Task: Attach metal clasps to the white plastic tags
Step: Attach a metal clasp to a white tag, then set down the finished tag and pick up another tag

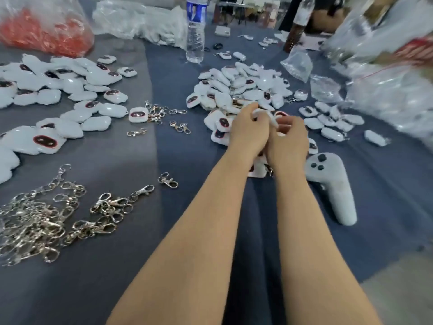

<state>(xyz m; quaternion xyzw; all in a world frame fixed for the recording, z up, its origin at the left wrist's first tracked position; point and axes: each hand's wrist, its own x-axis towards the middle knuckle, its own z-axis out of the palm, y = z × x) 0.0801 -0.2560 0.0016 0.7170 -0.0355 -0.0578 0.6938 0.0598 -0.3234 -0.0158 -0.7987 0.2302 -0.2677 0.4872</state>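
Both my hands meet over the middle of the table. My left hand (248, 130) and my right hand (289, 137) are curled together around one white plastic tag (269, 117), which sticks out between the fingertips. Whether a clasp is on it is hidden by my fingers. A heap of white tags (241, 87) lies just beyond my hands. More tags (54, 90) spread across the left side. A big pile of metal clasps (42, 219) lies near left, and a smaller cluster of clasps (159, 113) sits further back.
A grey handheld controller (332, 184) lies right of my right forearm. A water bottle (195, 29) stands at the back centre. A bag of red pieces (46, 31) sits far left, clear plastic bags (386, 78) pile up on the right.
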